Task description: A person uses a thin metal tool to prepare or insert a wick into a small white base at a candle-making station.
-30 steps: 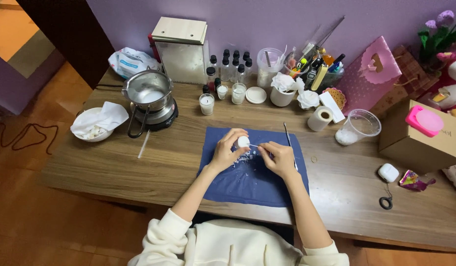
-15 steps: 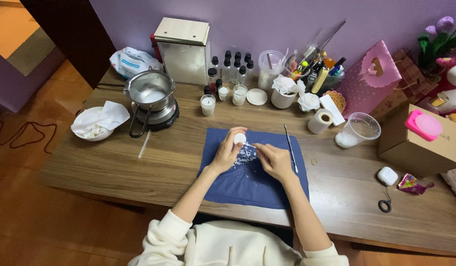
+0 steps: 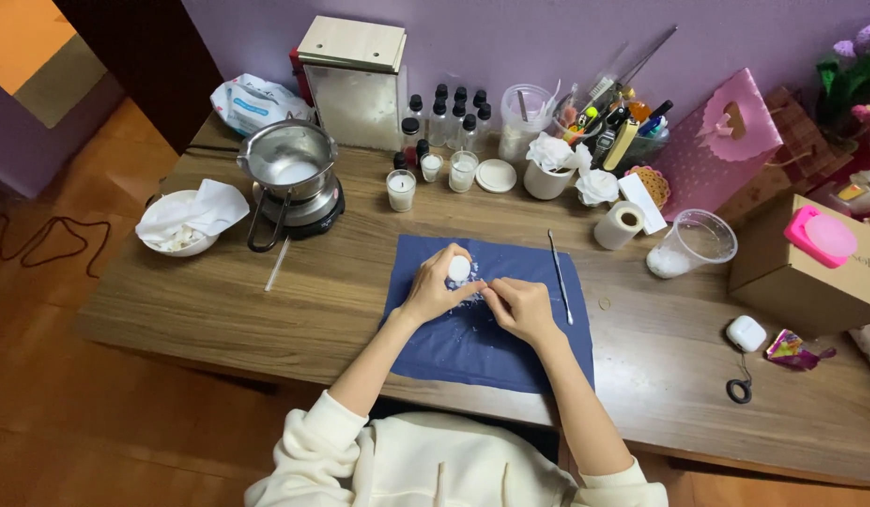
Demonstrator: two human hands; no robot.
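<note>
While left hand (image 3: 433,289) grips small white wax piece (image 3: 459,268), right hand (image 3: 519,305) pinches, contents unclear (flakes suggest brittle): light, slippery; hold sides.

Bare wood of the brown wooden table (image 3: 219,310) lies open at lower left and at right of the dark blue cloth mat (image 3: 472,347). The thin metal tool (image 3: 560,289) lies on the mat's right edge. Small glass jars (image 3: 433,174) and the steel pot (image 3: 286,167) crowd the upper centre.
</note>
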